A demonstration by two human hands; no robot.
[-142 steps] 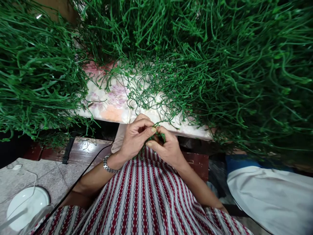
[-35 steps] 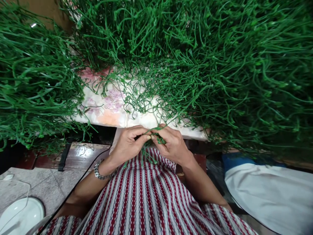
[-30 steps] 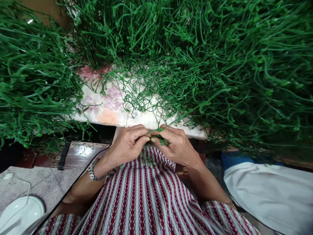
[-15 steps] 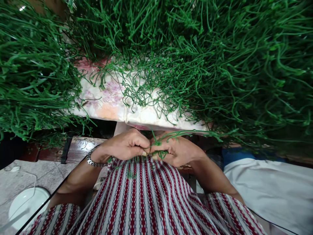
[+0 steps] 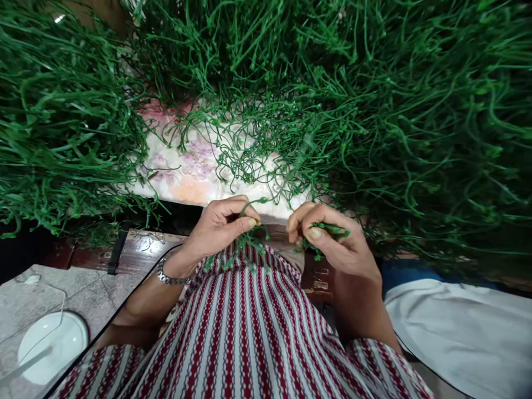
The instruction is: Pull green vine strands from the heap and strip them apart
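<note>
My left hand (image 5: 226, 227) pinches a few thin green stems (image 5: 249, 249) between thumb and forefinger; their ends dangle over my striped clothing. To its right, apart from it, my right hand (image 5: 344, 244) is closed around a small bunch of green stems (image 5: 330, 228), with the thumb pressed on them. Both hands are at the near edge of a table with a flowered cloth (image 5: 189, 188). Large heaps of similar stems, many with small knobs at the tips, lie beyond: one heap on the left (image 5: 62, 122) and a bigger heap on the right (image 5: 415, 138).
Below the table edge runs a dark reddish wooden board (image 5: 143, 252) with a black strap (image 5: 117, 252). A round white base (image 5: 54, 349) with a cord stands on the tiled floor at lower left. White fabric (image 5: 461, 327) over something blue fills the lower right.
My hands were together at the table edge and are now apart. The right hand has moved right with its stems; the left has risen slightly, its stems hanging down.
</note>
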